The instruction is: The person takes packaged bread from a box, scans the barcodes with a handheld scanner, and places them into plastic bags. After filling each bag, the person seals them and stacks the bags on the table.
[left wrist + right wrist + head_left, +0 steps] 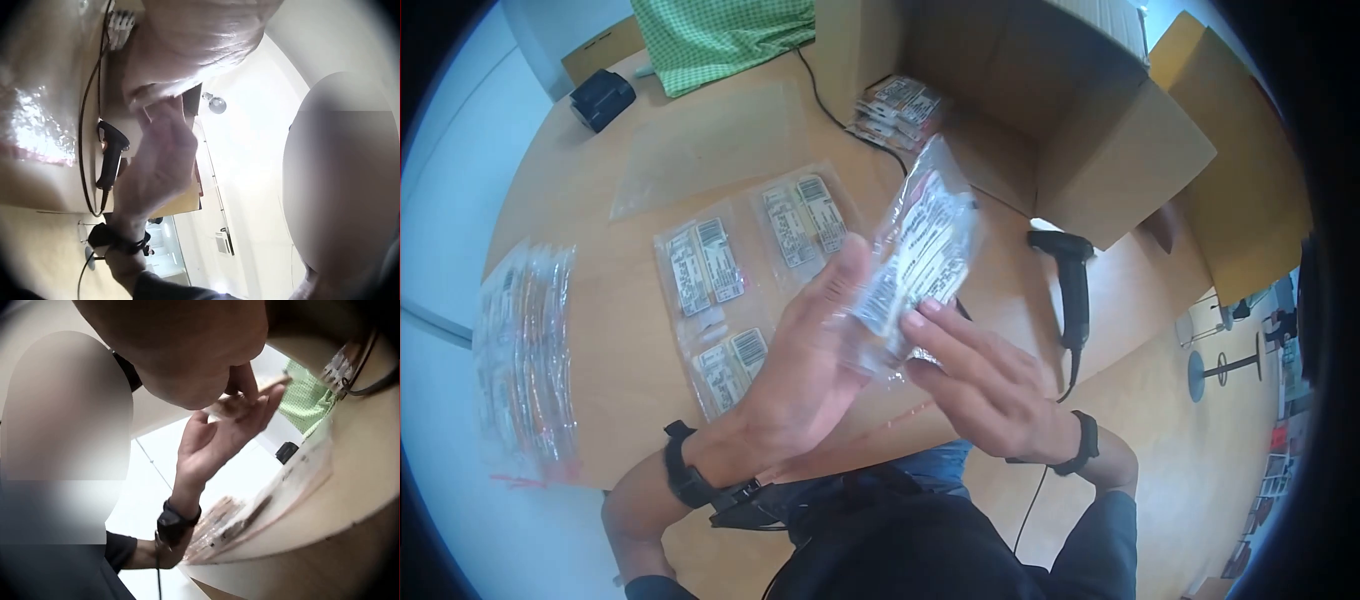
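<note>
The left hand (803,372) is cradling the packet (932,245) above the table (622,390) on outstretched fingers; the right hand (992,392) is touching it, pinching or not I can't tell. Steady support should be keeping it flat.

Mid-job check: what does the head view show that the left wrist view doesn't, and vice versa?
Only the head view shows the green cloth, the black object beside it and the printed face of the held bag. Only the left wrist view shows a round fixture. Both show the scanner, left hand and right hand.
</note>
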Demonstrator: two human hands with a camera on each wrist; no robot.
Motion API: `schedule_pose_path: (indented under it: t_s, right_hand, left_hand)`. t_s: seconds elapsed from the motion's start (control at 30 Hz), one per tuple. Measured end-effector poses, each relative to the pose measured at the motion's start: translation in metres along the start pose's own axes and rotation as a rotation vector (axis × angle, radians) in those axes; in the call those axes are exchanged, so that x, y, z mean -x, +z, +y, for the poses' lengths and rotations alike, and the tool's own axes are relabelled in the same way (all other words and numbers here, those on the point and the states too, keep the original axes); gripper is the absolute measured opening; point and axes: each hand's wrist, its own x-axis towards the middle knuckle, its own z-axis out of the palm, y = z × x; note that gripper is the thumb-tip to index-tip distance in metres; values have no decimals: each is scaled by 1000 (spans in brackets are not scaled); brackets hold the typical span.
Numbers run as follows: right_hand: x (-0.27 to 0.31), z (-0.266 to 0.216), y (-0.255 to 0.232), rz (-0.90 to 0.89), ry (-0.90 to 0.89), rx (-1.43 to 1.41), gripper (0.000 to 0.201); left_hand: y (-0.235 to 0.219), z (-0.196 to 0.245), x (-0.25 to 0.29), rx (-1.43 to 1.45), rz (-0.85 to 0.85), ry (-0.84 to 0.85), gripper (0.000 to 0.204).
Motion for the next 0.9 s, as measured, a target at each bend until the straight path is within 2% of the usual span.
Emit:
schedule_pose_path:
  t_s: [0.03,0.1,0.13,0.17,0.23,0.3,0.37,0.4,0.43,0.5,0.53,0.6,0.63,0.7,0.73,0.77,0.8,0.83,0.87,0.9]
  right_hand:
    - [1,-1,2,14,9,-4,28]
    - [2,-2,4,42,195,-274,34]
    - [0,-2,3,53,200,-275,34]
    - [-4,-2,2,80,361,-480,36]
    - [-9,-4,0,136,688,-891,42]
    - [-8,-4,6,90,619,-844,50]
    - [-11,-13,11,182,718,-1237,63]
    - [-5,-16,12,182,723,-1282,68]
    - [-5,-15,10,181,720,-1290,68]
    - [-7,-14,3,99,967,-1330,58]
    - [-5,-12,10,196,1008,-1363,46]
    - [4,-6,9,188,1006,-1340,42]
    - [8,-4,8,174,1008,-1318,38]
    - [11,-9,4,243,999,-1275,35]
    - [12,-12,-8,60,866,-965,37]
    - [12,-15,-17,-110,718,-658,39]
    - [11,-18,-20,-31,513,-576,42]
    - [6,-20,-33,-23,376,-422,46]
    - [3,-21,-48,-6,239,-271,49]
    - [22,-21,-54,78,328,-88,55]
  left_hand:
    - [1,2,3,-13,6,-9,66]
    - [5,2,12,-179,25,97,60]
    - [0,-3,14,-255,-16,137,62]
    - [-3,-6,15,-262,-16,129,62]
    - [-6,-12,15,-703,-64,317,67]
    - [-3,-10,14,-602,-12,278,75]
    - [-9,-8,14,-662,41,377,82]
    - [-13,-9,13,-805,102,402,94]
    - [-12,-9,13,-808,109,402,94]
    - [-8,-8,15,-802,202,362,93]
    - [-4,-6,16,-804,202,362,93]
    - [4,0,15,-524,215,246,92]
    - [2,-2,15,-522,210,246,92]
    - [-2,-8,15,-538,214,268,75]
    - [1,-9,12,-536,213,269,75]
    - [7,-11,9,-364,314,226,64]
    - [9,-9,6,-196,417,186,56]
    - [-7,-4,4,-207,432,195,56]
    - [-39,2,3,34,13,147,52]
    - [-59,11,4,265,-406,92,50]
